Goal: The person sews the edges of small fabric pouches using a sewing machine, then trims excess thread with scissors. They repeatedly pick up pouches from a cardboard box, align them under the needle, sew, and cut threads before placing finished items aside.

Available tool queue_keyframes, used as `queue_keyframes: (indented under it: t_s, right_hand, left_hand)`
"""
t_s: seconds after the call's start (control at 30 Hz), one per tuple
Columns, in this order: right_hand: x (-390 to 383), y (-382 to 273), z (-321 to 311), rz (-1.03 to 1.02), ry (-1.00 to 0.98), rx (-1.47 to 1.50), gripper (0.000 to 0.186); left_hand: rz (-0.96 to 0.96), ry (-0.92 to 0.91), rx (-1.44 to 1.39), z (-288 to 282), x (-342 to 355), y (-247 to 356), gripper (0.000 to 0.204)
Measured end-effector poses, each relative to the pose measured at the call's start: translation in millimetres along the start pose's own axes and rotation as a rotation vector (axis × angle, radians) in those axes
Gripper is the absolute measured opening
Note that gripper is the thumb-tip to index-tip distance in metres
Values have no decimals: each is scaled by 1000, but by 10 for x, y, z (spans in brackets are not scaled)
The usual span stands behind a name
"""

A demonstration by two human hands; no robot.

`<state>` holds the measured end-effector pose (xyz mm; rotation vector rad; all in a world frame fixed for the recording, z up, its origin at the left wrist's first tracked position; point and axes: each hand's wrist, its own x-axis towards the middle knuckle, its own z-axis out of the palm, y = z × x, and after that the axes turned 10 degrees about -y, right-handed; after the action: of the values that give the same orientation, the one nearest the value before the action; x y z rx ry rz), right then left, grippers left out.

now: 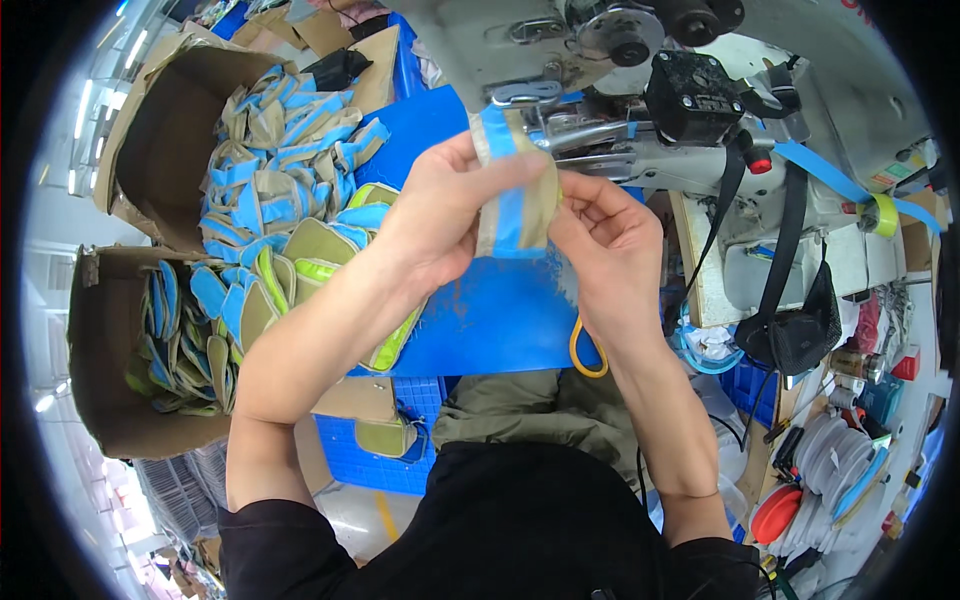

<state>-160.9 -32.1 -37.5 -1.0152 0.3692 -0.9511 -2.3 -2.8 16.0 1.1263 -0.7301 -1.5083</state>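
My left hand (440, 210) grips a khaki fabric piece with a bright blue band (508, 230), thumb lying across its front. My right hand (610, 240) pinches the piece at its right edge with curled fingers. The fabric is held upright just in front of the metal needle area of a sewing machine (600, 100), over a blue work surface (500, 320). A yellow loop handle (590, 365), perhaps of scissors, lies below my right hand. To the left, pouch-like green and blue pieces (290, 280) are piled on the surface.
Cardboard boxes (130, 140) at left hold or border heaps of khaki-blue strips (280, 160) and stacked pieces (175, 330). Blue tape (820, 170) runs past black straps at upper right. Spools (830, 450), tools and a black pouch (790, 335) crowd the right. A blue crate (350, 460) stands below.
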Motion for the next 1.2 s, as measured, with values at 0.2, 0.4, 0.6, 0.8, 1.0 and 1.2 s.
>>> queue_keyframes:
  t_s: [0.2, 0.4, 0.6, 0.8, 1.0, 1.2]
  right_hand:
    - [54, -17, 60, -47, 54, -7, 24]
    - [44, 119, -18, -127, 60, -113, 21]
    - [-27, 178, -202, -189, 24, -145, 20]
    - [-105, 177, -310, -214, -42, -201, 26]
    - [-81, 262, -241, -228, 34, -292, 22]
    - [7, 264, -282, -393, 38, -674, 30]
  left_hand:
    - [11, -40, 39, -40, 40, 53, 30]
    - [106, -86, 251, -121, -96, 5, 29]
    - [130, -94, 331, -185, -91, 19, 27]
    - [172, -168, 374, -253, -38, 13, 27]
    - [238, -169, 408, -280, -10, -30, 27]
    - [212, -140, 417, -248, -6, -7, 27]
